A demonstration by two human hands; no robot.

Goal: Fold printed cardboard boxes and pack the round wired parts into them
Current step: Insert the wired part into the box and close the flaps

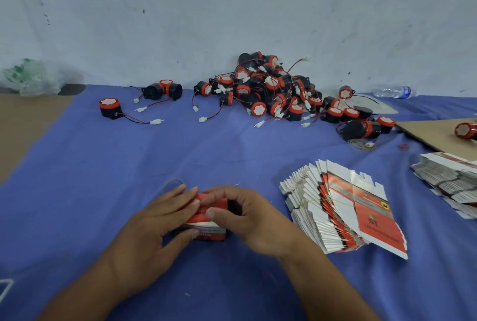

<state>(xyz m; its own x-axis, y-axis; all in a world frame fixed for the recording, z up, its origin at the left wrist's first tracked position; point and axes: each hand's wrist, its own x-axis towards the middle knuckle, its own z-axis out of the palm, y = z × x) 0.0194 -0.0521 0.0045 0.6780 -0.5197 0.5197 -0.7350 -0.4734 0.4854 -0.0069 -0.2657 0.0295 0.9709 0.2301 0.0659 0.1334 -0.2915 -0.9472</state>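
Gripping box [207, 229], long axis perhaps crosswise.

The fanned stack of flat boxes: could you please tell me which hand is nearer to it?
Right. The right hand grips the folded box just left of the stack; the left hand holds that box's far side, farther from the stack.

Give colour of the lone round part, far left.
Round part: black body, red cap, white centre. Head view.

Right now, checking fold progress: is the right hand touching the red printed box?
Touching. Head view: the right hand pinches the red printed box with thumb and fingers; the left hand holds it too.
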